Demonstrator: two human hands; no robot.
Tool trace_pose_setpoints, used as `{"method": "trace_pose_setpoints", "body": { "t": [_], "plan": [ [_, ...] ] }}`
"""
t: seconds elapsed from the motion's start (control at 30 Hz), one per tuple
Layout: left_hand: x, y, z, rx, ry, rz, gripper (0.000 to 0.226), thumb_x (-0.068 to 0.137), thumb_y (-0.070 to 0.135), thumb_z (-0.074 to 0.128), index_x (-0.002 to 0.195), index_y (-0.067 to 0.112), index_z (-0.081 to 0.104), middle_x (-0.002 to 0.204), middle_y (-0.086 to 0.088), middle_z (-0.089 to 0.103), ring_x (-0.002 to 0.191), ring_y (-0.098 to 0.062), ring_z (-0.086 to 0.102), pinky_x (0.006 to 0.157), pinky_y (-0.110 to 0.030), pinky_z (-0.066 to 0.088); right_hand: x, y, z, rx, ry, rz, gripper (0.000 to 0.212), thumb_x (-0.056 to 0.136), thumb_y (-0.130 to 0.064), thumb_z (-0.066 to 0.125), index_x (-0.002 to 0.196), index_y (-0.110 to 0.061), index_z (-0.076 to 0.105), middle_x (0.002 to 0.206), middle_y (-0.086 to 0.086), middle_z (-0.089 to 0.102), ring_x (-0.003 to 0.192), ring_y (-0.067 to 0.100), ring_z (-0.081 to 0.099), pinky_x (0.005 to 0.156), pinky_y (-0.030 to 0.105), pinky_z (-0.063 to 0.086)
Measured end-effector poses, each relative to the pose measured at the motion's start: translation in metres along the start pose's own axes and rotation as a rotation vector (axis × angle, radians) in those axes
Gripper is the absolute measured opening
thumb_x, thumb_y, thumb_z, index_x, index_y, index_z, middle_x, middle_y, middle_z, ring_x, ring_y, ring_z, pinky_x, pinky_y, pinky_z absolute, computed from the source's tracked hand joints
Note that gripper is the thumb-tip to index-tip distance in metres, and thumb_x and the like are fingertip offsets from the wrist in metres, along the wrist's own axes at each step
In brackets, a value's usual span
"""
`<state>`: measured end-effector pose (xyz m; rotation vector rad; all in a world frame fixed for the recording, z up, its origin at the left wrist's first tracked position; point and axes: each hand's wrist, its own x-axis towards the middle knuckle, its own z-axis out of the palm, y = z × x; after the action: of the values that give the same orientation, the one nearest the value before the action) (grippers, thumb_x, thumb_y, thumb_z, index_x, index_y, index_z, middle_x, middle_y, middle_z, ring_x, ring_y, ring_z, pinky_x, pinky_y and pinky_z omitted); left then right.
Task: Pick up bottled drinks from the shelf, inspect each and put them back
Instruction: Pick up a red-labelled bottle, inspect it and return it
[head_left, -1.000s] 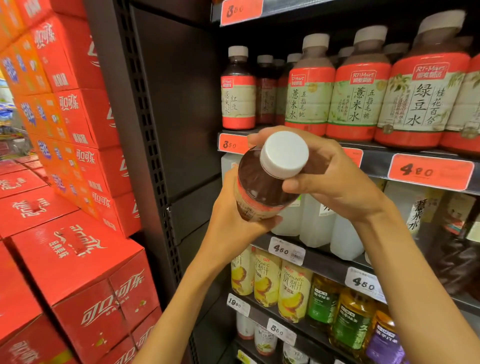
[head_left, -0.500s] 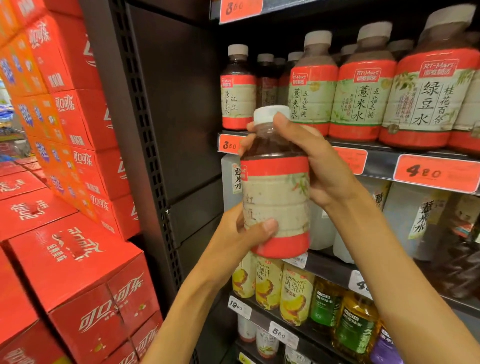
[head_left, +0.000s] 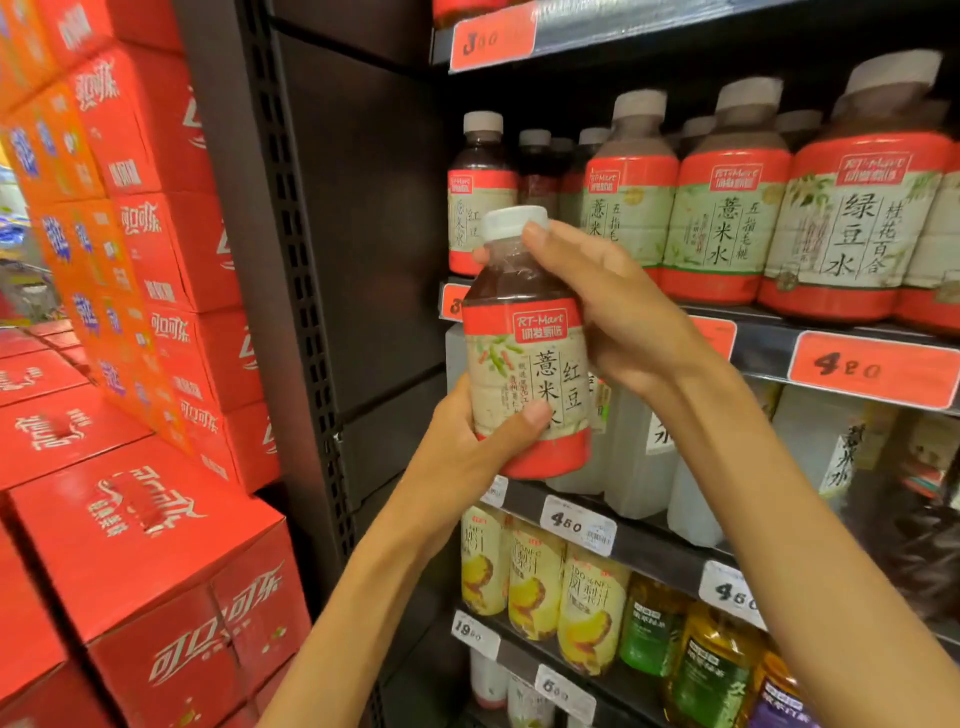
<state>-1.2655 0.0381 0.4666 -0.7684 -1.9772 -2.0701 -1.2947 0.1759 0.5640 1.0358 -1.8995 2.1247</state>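
Bottled drink (head_left: 527, 364), a dark tea under a white cap (head_left: 514, 222) with a red-and-cream label, is held upright at the centre of the frame, in front of the shelf rather than on it. At far left, red cartons of cola (head_left: 140, 525) are seen stacked high beside the black upright of the shelving (head_left: 291, 260). Moving inward, the left hand (head_left: 467, 447) is raised from below, its grip closed around the lower part of the bottle with the thumb pressed across the label's bottom edge; the weight appears to be carried here. To the right of it, the right hand (head_left: 608, 306) is wrapped around the bottle's neck and shoulder just under the cap, a grip that seems meant to steady and turn the bottle so that the printed face is presented to the eye. The label is shown squarely forward, which suggests that inspection is under way and return to the shelf is not yet begun. Behind the bottle, at upper centre, a matching bottle (head_left: 480, 197) is left standing at the end of its row, with larger bottles (head_left: 727, 192) of similar make lined up toward the upper right above orange price tags (head_left: 872, 369). At lower right, yellow juice bottles (head_left: 535, 582) and green tea bottles (head_left: 654, 629) are ranged on the lower shelves.
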Motion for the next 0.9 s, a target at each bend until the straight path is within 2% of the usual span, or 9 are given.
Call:
{"method": "trace_pose_setpoints", "body": {
  "t": [0.1, 0.17, 0.27, 0.37, 0.43, 0.53, 0.67, 0.8, 0.9],
  "plan": [
    [0.010, 0.005, -0.002, -0.029, -0.018, 0.031, 0.059, 0.072, 0.041, 0.069, 0.126, 0.021, 0.052, 0.119, 0.002, 0.069, 0.110, -0.015, 0.066, 0.084, -0.024, 0.054, 0.003, 0.003, 0.005, 0.026, 0.110, -0.107, 0.026, 0.096, -0.022, 0.055, 0.112, -0.005, 0.065, 0.103, 0.010, 0.073, 0.089, 0.018, 0.069, 0.077, 0.029, 0.056],
    [0.023, 0.010, -0.006, -0.007, 0.067, 0.080, 0.063, 0.075, 0.036, 0.076, 0.129, 0.020, 0.048, 0.123, 0.000, 0.066, 0.110, -0.011, 0.064, 0.083, -0.021, 0.054, 0.009, -0.002, 0.006, 0.051, 0.201, -0.192, 0.025, 0.096, -0.019, 0.056, 0.114, -0.002, 0.063, 0.098, 0.008, 0.073, 0.086, 0.016, 0.069, 0.075, 0.028, 0.056],
    [0.044, 0.020, -0.008, 0.131, 0.196, 0.171, 0.064, 0.079, 0.034, 0.070, 0.134, 0.022, 0.040, 0.131, 0.000, 0.055, 0.116, -0.008, 0.058, 0.093, -0.025, 0.052, 0.024, -0.011, 0.008, -0.012, 0.339, -0.309, 0.022, 0.095, -0.011, 0.058, 0.116, -0.005, 0.058, 0.096, 0.005, 0.070, 0.086, 0.010, 0.067, 0.075, 0.023, 0.054],
    [0.067, 0.024, -0.004, 0.306, 0.169, 0.288, 0.067, 0.082, 0.018, 0.073, 0.137, 0.021, 0.035, 0.131, 0.004, 0.051, 0.119, -0.003, 0.053, 0.095, -0.019, 0.048, 0.043, -0.014, 0.008, -0.106, 0.427, -0.357, 0.027, 0.094, -0.008, 0.059, 0.121, -0.004, 0.054, 0.104, 0.012, 0.067, 0.093, 0.014, 0.064, 0.081, 0.025, 0.053],
    [0.082, 0.023, -0.003, 0.396, 0.164, 0.310, 0.081, 0.076, 0.015, 0.080, 0.141, 0.017, 0.031, 0.134, 0.002, 0.049, 0.121, -0.004, 0.052, 0.096, -0.021, 0.049, 0.055, -0.014, 0.004, -0.118, 0.455, -0.351, 0.033, 0.094, -0.008, 0.058, 0.125, 0.000, 0.052, 0.114, 0.019, 0.065, 0.102, 0.020, 0.063, 0.086, 0.028, 0.053],
    [0.098, 0.022, -0.006, 0.441, 0.211, 0.315, 0.093, 0.073, 0.018, 0.083, 0.147, 0.016, 0.027, 0.139, -0.004, 0.048, 0.124, -0.013, 0.052, 0.101, -0.035, 0.049, 0.070, -0.013, -0.003, -0.138, 0.475, -0.326, 0.035, 0.096, -0.012, 0.056, 0.129, 0.000, 0.050, 0.119, 0.019, 0.064, 0.108, 0.025, 0.063, 0.092, 0.035, 0.054],
    [0.114, 0.018, -0.011, 0.374, 0.225, 0.333, 0.084, 0.074, 0.014, 0.082, 0.143, 0.014, 0.035, 0.130, -0.005, 0.057, 0.116, -0.014, 0.059, 0.097, -0.039, 0.052, 0.086, -0.014, -0.006, -0.268, 0.462, -0.346, 0.036, 0.096, -0.012, 0.057, 0.129, 0.001, 0.050, 0.118, 0.016, 0.064, 0.109, 0.023, 0.063, 0.094, 0.037, 0.052],
    [0.126, 0.012, -0.010, 0.320, 0.207, 0.276, 0.082, 0.077, 0.015, 0.079, 0.145, 0.011, 0.033, 0.134, -0.007, 0.056, 0.121, -0.018, 0.057, 0.102, -0.042, 0.048, 0.097, -0.014, -0.007, -0.511, 0.467, -0.354, 0.043, 0.096, -0.016, 0.057, 0.134, -0.001, 0.044, 0.127, 0.014, 0.058, 0.115, 0.021, 0.058, 0.097, 0.039, 0.049],
    [0.133, 0.009, -0.013, 0.318, 0.203, 0.261, 0.084, 0.078, 0.018, 0.078, 0.147, 0.014, 0.031, 0.136, -0.004, 0.055, 0.121, -0.014, 0.056, 0.103, -0.039, 0.048, 0.101, -0.014, -0.015, -0.757, 0.451, -0.418, 0.047, 0.093, -0.018, 0.061, 0.135, -0.006, 0.043, 0.131, 0.010, 0.053, 0.119, 0.019, 0.053, 0.101, 0.031, 0.044]
  ]
}}
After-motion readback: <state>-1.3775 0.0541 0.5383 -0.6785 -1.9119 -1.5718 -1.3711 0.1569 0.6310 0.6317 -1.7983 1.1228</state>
